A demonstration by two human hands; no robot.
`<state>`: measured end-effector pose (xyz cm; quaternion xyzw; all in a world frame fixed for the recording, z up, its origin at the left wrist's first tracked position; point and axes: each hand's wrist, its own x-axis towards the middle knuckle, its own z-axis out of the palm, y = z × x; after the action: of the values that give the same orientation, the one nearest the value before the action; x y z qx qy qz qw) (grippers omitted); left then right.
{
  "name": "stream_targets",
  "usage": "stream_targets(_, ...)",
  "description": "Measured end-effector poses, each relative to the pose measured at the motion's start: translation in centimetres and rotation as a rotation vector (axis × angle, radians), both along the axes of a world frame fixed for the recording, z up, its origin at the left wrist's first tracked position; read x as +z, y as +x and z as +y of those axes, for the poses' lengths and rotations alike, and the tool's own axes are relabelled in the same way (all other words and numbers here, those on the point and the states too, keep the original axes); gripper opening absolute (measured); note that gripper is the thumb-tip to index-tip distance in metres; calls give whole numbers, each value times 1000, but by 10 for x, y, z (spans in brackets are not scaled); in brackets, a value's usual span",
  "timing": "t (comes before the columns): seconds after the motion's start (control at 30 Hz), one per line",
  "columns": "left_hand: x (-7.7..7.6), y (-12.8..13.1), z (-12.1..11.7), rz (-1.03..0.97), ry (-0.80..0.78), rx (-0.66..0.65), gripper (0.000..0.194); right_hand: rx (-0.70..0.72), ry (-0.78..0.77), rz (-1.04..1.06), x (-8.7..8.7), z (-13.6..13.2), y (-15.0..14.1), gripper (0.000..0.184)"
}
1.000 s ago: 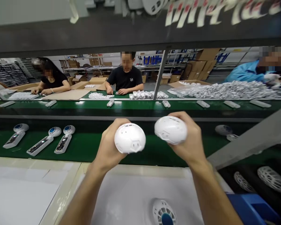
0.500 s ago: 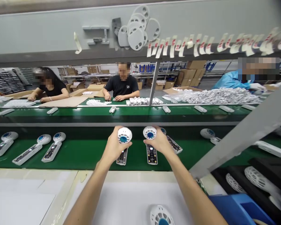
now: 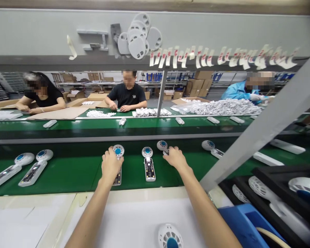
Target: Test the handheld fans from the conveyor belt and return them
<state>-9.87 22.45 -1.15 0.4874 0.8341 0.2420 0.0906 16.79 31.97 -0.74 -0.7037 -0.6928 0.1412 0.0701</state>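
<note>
Three white handheld fan units with blue centres lie side by side on the green conveyor belt [image 3: 67, 174]. My left hand [image 3: 110, 166] lies curled over the handle of the left unit [image 3: 118, 151]. My right hand [image 3: 175, 158] is bent over the handle of the right unit [image 3: 162, 145], whose body it hides. The middle unit [image 3: 148, 165] lies free between my hands, its open handle showing a circuit board.
More fan units lie on the belt at the left [image 3: 28, 165] and right [image 3: 209, 146]. A fan grille [image 3: 169, 237] sits on the white table. A blue bin [image 3: 248, 220], a black tray of grilles [image 3: 260, 189] and a slanted grey bar [image 3: 260, 127] are at the right. Three people work across the far belt.
I brought two fan units down from in front of me onto the belt. My right hand let go of one and moved to the unit beside it. The belt items shifted left.
</note>
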Motion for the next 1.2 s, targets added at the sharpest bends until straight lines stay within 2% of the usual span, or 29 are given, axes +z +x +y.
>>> stream_targets(0.17, 3, -3, -2, 46, -84, 61, 60, -40, -108, -17, -19, 15, 8, 35)
stream_targets(0.27, 9, -3, -3, -11, -72, 20, 56, -29, -157, 49, -26, 20, 10, 29)
stream_targets(0.37, 16, -1, -3, -159, -38, -50, 47, -10, -185, 181, -22, 18, 9, 22)
stream_targets(0.47, 24, 10, -6, -453, -18, -222, 34, 93, -169, 417, -4, 4, -3, 26)
stream_targets(0.57, 33, 37, -15, -836, 36, -436, 50, 299, -107, 686, 25, -25, -22, 35)
stream_targets(0.63, 42, 55, -22, -1053, 123, -490, 58, 436, -66, 816, 45, -47, -32, 47)
stream_targets(0.7, 52, 68, -29, -1212, 200, -480, 52, 490, 43, 904, 62, -61, -32, 56)
stream_targets(0.77, 62, 71, -35, -1320, 222, -459, 43, 411, 228, 884, 70, -62, -24, 58)
stream_targets(0.87, 77, 66, -44, -1519, 241, -470, 35, 190, 408, 691, 67, -43, -2, 53)
stream_targets(0.97, 89, 59, -52, -1652, 257, -532, 45, 58, 402, 509, 51, -16, 19, 48)
stream_targets(1.07, 96, 56, -59, -1588, 264, -591, 62, -54, 336, 331, 31, 2, 34, 53)
stream_targets(1.2, 102, 52, -63, -1526, 299, -674, 65, -233, 271, 150, 8, 15, 47, 64)
